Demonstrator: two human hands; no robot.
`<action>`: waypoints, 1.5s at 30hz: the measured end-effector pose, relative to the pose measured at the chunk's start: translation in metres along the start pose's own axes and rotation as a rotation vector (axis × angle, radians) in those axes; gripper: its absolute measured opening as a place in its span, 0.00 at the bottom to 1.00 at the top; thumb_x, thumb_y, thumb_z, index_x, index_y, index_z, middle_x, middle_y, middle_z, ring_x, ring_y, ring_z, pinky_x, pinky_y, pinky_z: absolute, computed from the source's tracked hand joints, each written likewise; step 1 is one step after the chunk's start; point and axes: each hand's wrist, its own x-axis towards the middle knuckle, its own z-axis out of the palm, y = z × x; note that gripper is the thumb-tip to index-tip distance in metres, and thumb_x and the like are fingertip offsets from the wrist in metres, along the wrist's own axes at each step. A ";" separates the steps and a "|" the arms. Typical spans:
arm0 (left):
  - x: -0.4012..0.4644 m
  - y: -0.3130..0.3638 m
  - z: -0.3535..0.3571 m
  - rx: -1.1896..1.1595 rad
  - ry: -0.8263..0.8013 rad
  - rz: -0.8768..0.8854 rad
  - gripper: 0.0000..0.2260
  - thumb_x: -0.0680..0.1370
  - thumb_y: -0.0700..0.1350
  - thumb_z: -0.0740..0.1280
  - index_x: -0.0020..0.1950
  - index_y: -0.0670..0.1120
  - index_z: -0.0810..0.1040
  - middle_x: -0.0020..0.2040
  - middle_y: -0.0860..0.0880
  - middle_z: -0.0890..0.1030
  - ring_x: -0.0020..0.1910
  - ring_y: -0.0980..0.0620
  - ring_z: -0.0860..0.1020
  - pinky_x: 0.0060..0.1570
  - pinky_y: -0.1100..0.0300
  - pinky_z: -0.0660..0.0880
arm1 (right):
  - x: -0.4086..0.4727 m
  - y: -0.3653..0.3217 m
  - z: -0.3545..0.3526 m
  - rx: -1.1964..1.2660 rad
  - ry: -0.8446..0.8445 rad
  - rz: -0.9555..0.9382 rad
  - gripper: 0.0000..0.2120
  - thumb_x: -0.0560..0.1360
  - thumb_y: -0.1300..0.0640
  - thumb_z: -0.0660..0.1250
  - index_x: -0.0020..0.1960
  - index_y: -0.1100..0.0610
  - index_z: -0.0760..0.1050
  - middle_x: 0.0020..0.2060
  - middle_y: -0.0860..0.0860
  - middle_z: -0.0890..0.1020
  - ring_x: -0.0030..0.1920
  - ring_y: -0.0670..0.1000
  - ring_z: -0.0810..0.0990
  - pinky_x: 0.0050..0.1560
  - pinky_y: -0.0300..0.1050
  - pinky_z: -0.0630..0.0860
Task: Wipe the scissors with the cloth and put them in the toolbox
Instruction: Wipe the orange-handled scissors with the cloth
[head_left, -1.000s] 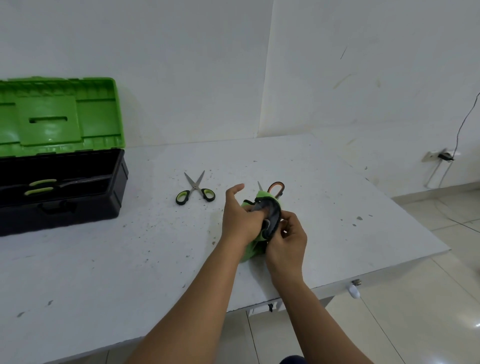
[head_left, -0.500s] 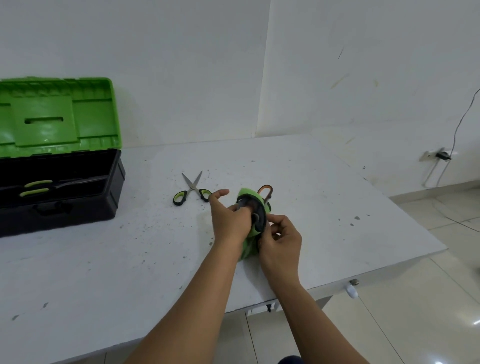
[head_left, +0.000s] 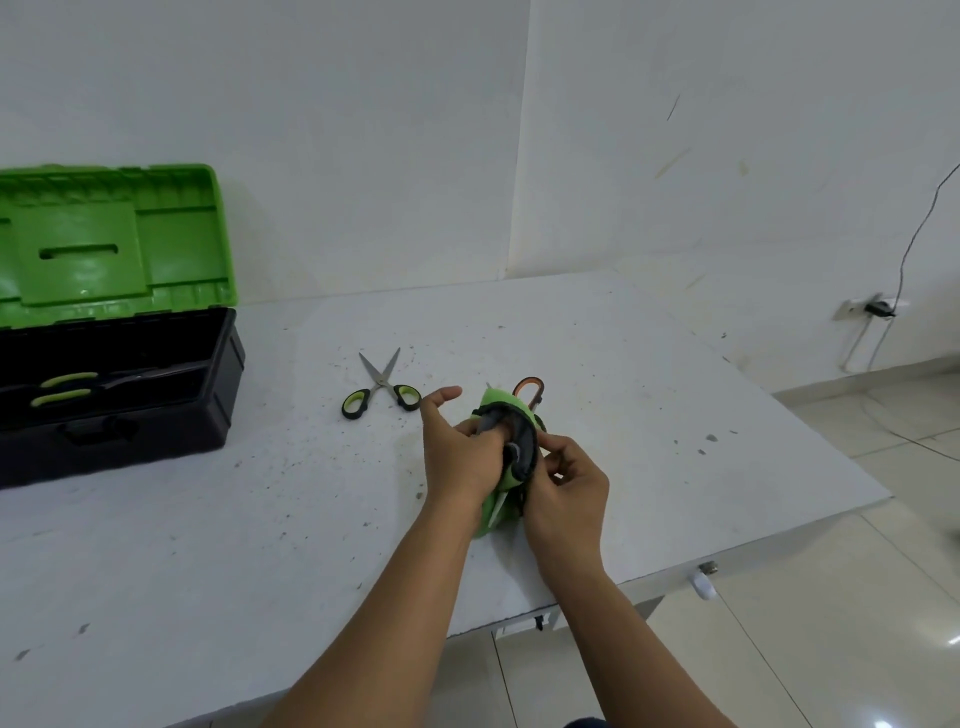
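While both hands work above the near middle of the white surface (head_left: 623, 374), the left hand (head_left: 457, 457) has its fingers curled round a green cloth (head_left: 500, 410) bunched about a pair of scissors (head_left: 519, 449), its thumb sticking up and free. The right hand (head_left: 569, 488) pinches the dark handle of those scissors from the right, fingers bent in close. A pale blade tip shows below the cloth, between the two wrists. Just behind the cloth an orange handle loop (head_left: 529, 389) of another pair lies on the surface, mostly hidden. Left of the hands, apart from them, green-handled scissors (head_left: 382, 387) lie with blades spread open. At the far left stands the toolbox (head_left: 156, 415), black with its green lid (head_left: 104, 244) raised against the wall; inside it lies another green-handled tool (head_left: 67, 389). A cable (head_left: 914, 234) hangs on the right wall.
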 end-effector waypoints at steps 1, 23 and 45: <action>0.000 -0.001 0.000 -0.018 0.014 -0.005 0.25 0.77 0.34 0.73 0.65 0.56 0.69 0.49 0.43 0.87 0.47 0.47 0.86 0.49 0.50 0.84 | 0.000 0.000 0.000 0.010 0.002 0.007 0.13 0.80 0.65 0.69 0.47 0.48 0.85 0.28 0.51 0.75 0.29 0.50 0.71 0.31 0.43 0.71; -0.018 -0.012 0.001 0.403 -0.055 0.447 0.07 0.79 0.40 0.73 0.54 0.51 0.87 0.47 0.58 0.86 0.49 0.64 0.83 0.45 0.72 0.78 | 0.007 0.006 -0.003 0.113 0.000 0.081 0.10 0.79 0.65 0.71 0.46 0.53 0.86 0.42 0.68 0.81 0.47 0.73 0.81 0.48 0.72 0.82; 0.000 0.006 0.017 0.039 0.206 0.035 0.18 0.78 0.31 0.66 0.60 0.50 0.70 0.44 0.48 0.83 0.45 0.49 0.82 0.33 0.65 0.77 | 0.000 -0.002 -0.001 0.011 -0.003 0.017 0.16 0.79 0.64 0.71 0.47 0.42 0.86 0.28 0.51 0.73 0.29 0.50 0.70 0.32 0.43 0.73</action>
